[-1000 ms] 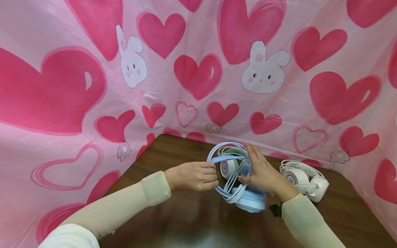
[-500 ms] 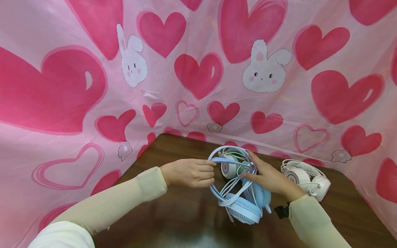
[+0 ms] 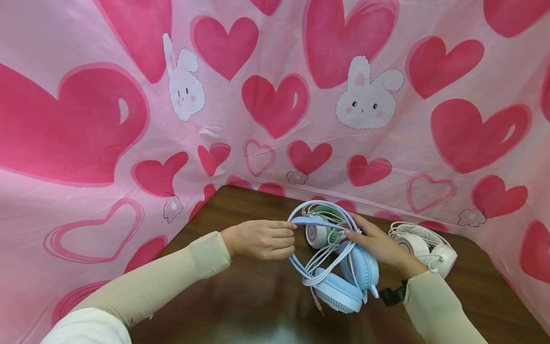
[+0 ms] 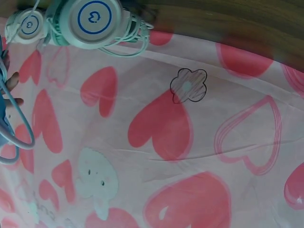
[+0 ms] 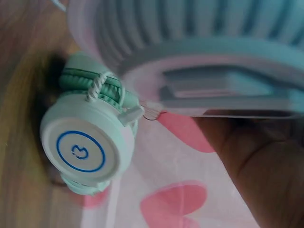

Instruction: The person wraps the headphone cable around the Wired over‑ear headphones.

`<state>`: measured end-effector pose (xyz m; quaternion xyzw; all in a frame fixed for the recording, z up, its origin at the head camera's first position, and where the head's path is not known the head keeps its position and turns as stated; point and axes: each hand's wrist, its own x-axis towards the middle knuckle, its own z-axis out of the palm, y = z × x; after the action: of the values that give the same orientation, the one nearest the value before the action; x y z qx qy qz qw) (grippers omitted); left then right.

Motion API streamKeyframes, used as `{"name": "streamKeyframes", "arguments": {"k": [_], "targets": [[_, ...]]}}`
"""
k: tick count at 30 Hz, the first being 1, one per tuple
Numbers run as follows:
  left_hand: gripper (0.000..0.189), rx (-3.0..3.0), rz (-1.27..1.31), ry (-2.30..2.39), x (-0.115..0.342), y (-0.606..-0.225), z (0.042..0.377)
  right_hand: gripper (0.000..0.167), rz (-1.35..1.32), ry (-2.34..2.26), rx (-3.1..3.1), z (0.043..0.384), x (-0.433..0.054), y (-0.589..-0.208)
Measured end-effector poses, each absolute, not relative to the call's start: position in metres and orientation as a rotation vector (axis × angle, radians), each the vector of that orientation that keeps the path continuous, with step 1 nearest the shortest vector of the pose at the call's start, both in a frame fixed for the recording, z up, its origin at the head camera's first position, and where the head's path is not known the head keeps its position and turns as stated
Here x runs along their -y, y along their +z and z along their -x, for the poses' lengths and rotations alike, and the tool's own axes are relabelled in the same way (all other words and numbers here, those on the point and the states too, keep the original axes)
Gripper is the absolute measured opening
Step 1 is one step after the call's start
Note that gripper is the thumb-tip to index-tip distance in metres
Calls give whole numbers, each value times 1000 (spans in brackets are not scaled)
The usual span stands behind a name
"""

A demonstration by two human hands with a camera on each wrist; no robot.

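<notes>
Light blue headphones (image 3: 338, 295) hang tilted above the table, their white cable bundled in loops across the headband. My left hand (image 3: 261, 240) pinches the headband's left side. At the opposite side, my right hand (image 3: 381, 244) grips the headband and cable loops, thumb toward me; some of its fingers are hidden behind. Both ear cups hang low, and a thin plug dangles beneath them. One ear cup (image 5: 204, 52) fills the top of the right wrist view, close and blurred. In the left wrist view only a blue cable loop (image 4: 19, 118) and fingertips show at the edge.
Green-and-white headphones (image 3: 317, 235) lie on the table behind the blue pair. White headphones (image 3: 442, 260) with a bundled cable lie to the right, beyond my right wrist. A pink heart-print cloth (image 3: 275, 162) walls the back and sides of the brown table (image 3: 240, 205).
The blue headphones have turned, and their ear cups have swung lower and come into fuller view. My right hand has moved slightly right and down along the headband; my left keeps its pinch.
</notes>
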<state>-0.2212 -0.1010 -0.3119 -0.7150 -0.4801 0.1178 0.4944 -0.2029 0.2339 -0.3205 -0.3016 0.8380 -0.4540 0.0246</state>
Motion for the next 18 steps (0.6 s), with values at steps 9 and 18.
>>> {"name": "streamKeyframes", "arguments": {"k": [9, 18], "targets": [[19, 1194, 1726, 271, 104, -309, 219, 46, 843, -1623, -2200, 199, -235, -325], [16, 1255, 1737, 284, 105, -333, 230, 38, 880, -1632, -2323, 198, -230, -325]]}}
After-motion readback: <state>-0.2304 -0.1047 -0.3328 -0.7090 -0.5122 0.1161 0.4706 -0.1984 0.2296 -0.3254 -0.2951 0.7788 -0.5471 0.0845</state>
